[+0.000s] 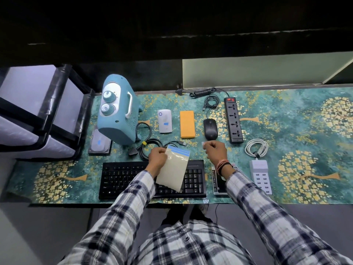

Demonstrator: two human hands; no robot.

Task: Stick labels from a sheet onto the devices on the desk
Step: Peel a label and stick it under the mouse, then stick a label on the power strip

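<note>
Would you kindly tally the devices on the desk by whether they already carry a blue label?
Blue label showing: 2, the white device and hard drive.
No label visible: 4, the orange device, mouse, power strip, keyboard.
Total: 6

I see the label sheet (174, 169), cream backing with blue strips on top, tilted, pinched at its upper left corner by fingers (161, 151); a small pale label (203, 144) sits at other fingertips, just below the black mouse (210, 129).
</note>
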